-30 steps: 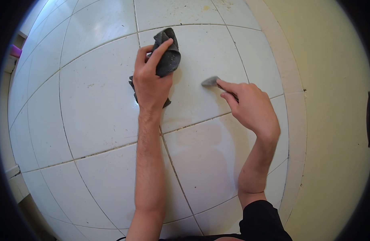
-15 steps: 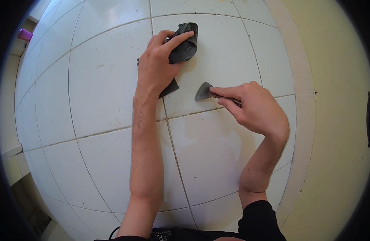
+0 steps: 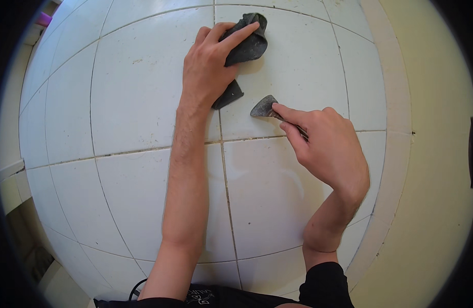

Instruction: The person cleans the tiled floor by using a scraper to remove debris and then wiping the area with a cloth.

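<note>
My left hand is closed around a dark grey cloth, bunched against the white tiles. A flap of the cloth sticks out below the palm, near a grout line. To the right and a little nearer, my right hand grips a scraper with a broad, worn grey blade. Its blade points up and left toward the cloth, with a gap of bare tile between them. Most of the scraper's handle is hidden inside my fingers.
White square tiles with dirty grout lines spread under both hands, carrying small yellowish crumbs and specks. A pale border strip and a cream-coloured surface run along the right. A purple object shows at the far left edge.
The view has shifted slightly. My left hand and the cloth sit a little farther up and right. The scraper's blade has turned to show more of its flat face.
</note>
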